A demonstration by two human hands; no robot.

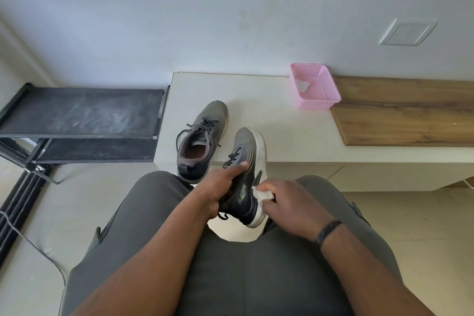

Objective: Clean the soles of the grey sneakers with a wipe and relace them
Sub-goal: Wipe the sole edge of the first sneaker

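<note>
Nearest the camera, two bare forearms are seen reaching forward over grey-trousered legs; a dark band is worn on the right wrist. One grey sneaker is held above the gap between the knees, tipped onto its side with the toe pointing away and the white sole turned to the right. It is gripped by the left hand, whose fingers are curled round the laced upper and the collar. A crumpled white wipe is pinched in the curled fingers of the right hand and pressed against the sole edge near the heel.

Just beyond, the second grey sneaker is stood upright on the pale counter, its heel at the front edge and its dark laces loose. Farther back on the counter, against the wall, a pink basket is set with a white wipe lying inside it. A wooden panel is laid to the basket's right. A dusty black shoe rack is placed to the counter's left.
</note>
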